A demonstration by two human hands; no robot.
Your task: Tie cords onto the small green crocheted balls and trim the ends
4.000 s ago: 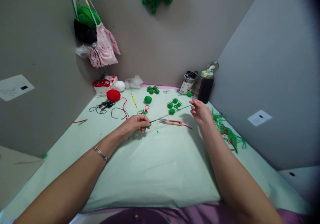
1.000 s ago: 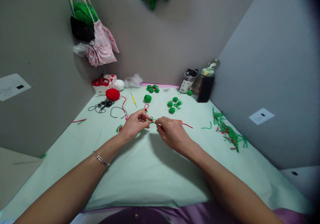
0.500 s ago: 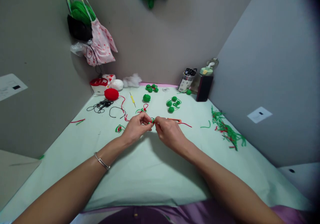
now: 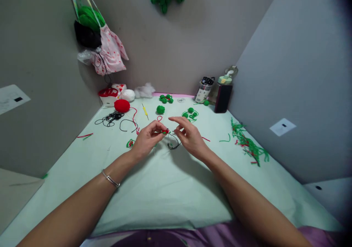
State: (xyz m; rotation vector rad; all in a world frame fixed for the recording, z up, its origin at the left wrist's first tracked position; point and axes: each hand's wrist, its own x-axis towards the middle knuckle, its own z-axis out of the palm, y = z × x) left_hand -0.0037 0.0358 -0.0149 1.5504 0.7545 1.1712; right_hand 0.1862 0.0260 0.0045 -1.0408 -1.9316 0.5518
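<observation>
My left hand (image 4: 145,140) is closed in a pinch on a small red-and-green crocheted piece (image 4: 167,131) over the middle of the table. Black thread (image 4: 173,148) hangs in a loop between the hands. To the right, my right hand (image 4: 192,140) has its index finger stretched out, while thumb and bent fingers come together; whatever sits at their tips is too small to make out. A similar crocheted piece (image 4: 130,143) lies left of my left hand. Behind the fingers lie a red yarn loop (image 4: 160,118) and a green ball (image 4: 160,109).
A red yarn ball (image 4: 122,105), tangled black cord (image 4: 110,119) and yellow crochet hook (image 4: 145,111) lie at the back left. Green balls (image 4: 190,110) sit behind my right hand. A phone (image 4: 223,98) leans at the back right, near yarn scraps (image 4: 249,144).
My right hand has drawn slightly away from the left and raised its index finger. The black thread loop now shows between them. My left hand keeps its pinch on the crocheted piece.
</observation>
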